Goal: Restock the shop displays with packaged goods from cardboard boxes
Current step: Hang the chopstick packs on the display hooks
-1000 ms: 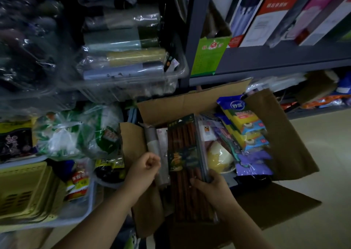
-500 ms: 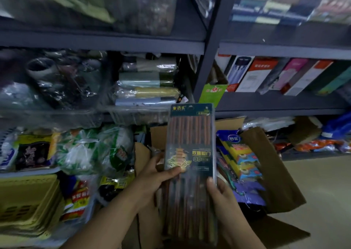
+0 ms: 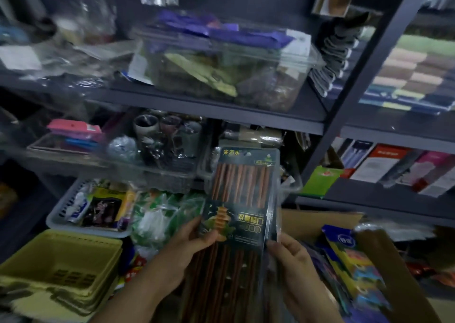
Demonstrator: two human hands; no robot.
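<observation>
Chopstick pack (image 3: 242, 199) higher, between both hands.

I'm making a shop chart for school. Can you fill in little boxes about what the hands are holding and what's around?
held item: pack of chopsticks, upright, in front of the shelves
left hand: grips the pack's left edge
right hand: grips the pack's right edge
box: cardboard box behind the pack, colourful packets in it
lower left: stacked yellow baskets
shelf above: clear bin of bagged goods
</observation>
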